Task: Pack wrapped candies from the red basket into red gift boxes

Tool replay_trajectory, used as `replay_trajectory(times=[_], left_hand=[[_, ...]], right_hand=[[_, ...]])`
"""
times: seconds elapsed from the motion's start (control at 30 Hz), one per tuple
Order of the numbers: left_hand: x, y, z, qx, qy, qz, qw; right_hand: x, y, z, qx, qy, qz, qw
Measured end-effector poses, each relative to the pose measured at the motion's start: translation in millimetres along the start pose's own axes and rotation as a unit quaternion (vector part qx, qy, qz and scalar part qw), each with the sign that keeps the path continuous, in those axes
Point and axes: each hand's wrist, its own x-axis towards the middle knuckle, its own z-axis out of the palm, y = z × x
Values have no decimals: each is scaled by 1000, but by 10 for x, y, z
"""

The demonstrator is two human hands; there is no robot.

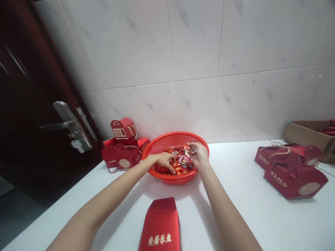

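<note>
At the far side of the table [232,167], over the red basket [174,179], our right hand [199,153] pinches a wrapped candy [194,149]; our left hand [165,161] curls half-open among loose sweets [181,159], hold unclear. We best pick lightly.

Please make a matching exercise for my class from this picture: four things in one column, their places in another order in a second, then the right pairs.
Things:
1. Wrapped sweets
2. Nearest red box
3. Cardboard box
4. Metal handle

Places:
A. On the dark door at the left
B. In the red basket, where both hands reach: left hand, right hand
C. At the picture's right edge, by the tiled wall
D. Between the person's forearms, in front of the basket

Right pairs: 1-B, 2-D, 3-C, 4-A
</note>
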Motion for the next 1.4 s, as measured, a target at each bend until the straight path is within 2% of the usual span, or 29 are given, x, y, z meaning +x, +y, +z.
replay_trajectory(times=[0.27, 0.43, 0.6, 0.9, 1.07, 1.2, 1.4], left_hand=[[-47, 74, -25, 36, 19, 13, 999], [-85, 104, -45, -10, -12, 4, 1000], [-97, 119, -16, -12, -35, 0, 999], [-170, 263, 28, 48, 3, 14, 999], [-118, 210, 14, 37, 12, -9, 999], [-75, 122, 12, 0, 22, 3, 1000], [-88, 60, -2, -127, 12, 42, 991]], right_hand=[[2, 0, -3, -4, -6, 2, 1000], [5, 3, -7, -4, -6, 1, 1000], [20, 4, -16, -5, -1, 5, 1000], [27, -13, 0, 0, 11, 28, 1000], [33, -17, -3, 2, 9, 34, 999], [34, -25, 1, 1, 10, 35, 999], [10, -42, 33, 4, 15, 39, 999]])
